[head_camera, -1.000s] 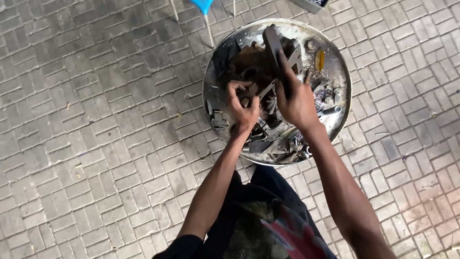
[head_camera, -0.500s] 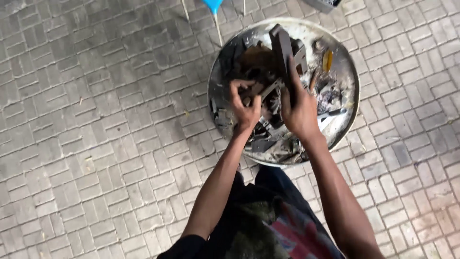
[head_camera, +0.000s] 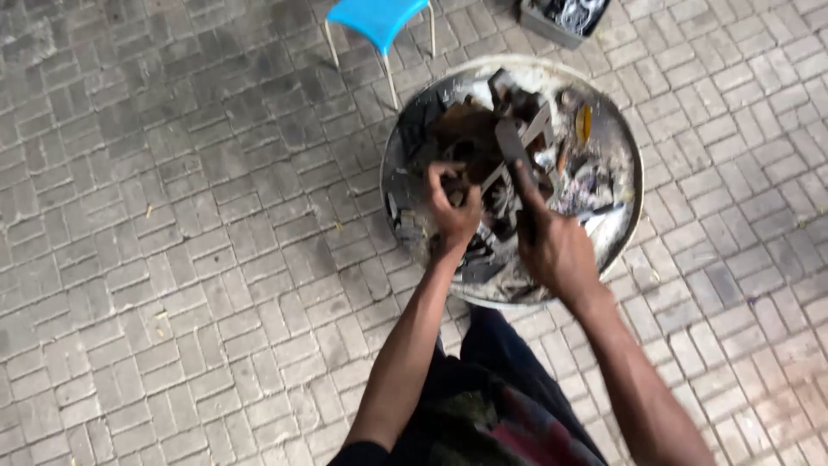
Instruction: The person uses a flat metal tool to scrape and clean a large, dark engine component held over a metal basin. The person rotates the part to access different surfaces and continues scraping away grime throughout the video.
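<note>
**Two hands in a big round pan of metal bits**

At the bottom edge, dark clothes with a red patch [head_camera: 517, 423] are cut off by the picture, so little of the person shows. Two bare arms reach up from there.

The left hand [head_camera: 454, 210] is curled shut around something small and dark. Its fingers hide the thing, so it is hard to tell what it is. The right hand [head_camera: 556, 250] is just beside it. It is closed around the lower end of a long, flat, dark metal bar [head_camera: 511, 147]. The bar sticks up and away from the hand, over the middle of the pan. Both hands are blurry.

Under the hands is a wide, round metal pan [head_camera: 623, 151]. It sits on the floor. Its rim is pale and shiny, and its near edge is hidden by the arms. Inside is a messy heap of grey, black and rusty brown parts, with one small yellow piece [head_camera: 584, 122]. Most of the parts are too mixed up to name.

The floor [head_camera: 172, 259] is grey brick, laid in a zigzag way.

Farther off stands a blue plastic stool [head_camera: 379, 17] with thin pale legs, cut off at the top. Near it is a dark box [head_camera: 561, 17], also cut off.
</note>
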